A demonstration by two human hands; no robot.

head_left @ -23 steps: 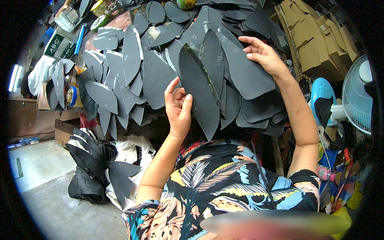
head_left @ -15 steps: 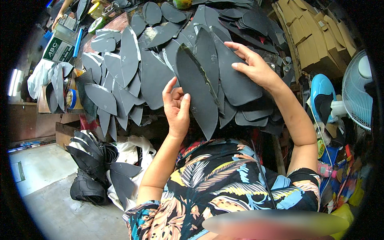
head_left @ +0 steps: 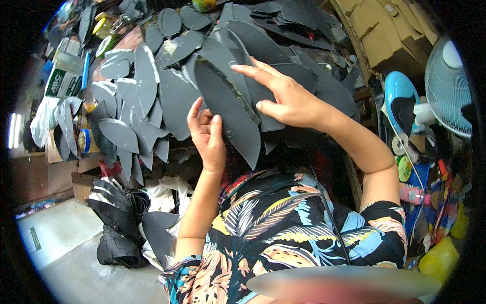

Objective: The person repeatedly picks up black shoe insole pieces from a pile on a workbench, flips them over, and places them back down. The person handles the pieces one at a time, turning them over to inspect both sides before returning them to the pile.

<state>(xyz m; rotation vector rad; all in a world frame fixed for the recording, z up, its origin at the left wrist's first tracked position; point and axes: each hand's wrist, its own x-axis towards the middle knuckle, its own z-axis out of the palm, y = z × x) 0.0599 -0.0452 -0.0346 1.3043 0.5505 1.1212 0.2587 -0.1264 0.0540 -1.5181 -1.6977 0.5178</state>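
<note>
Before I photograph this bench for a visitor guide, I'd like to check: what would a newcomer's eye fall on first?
Probably the spread of dark grey flat pieces across the upper middle. Then the long leaf-shaped piece at centre, in the left hand, with the right hand open beside it. The bright floral shirt fills the lower middle, and a blue-and-white fan stands at right.

Dark grey is shown by the long leaf-shaped piece (head_left: 225,104), its edge streaked with yellowish green, while the smaller grey pieces (head_left: 120,137) are banded in white. The black shirt (head_left: 243,258) is patterned with peach, blue and yellow leaves; the cartons (head_left: 387,43) are coloured tan.
</note>
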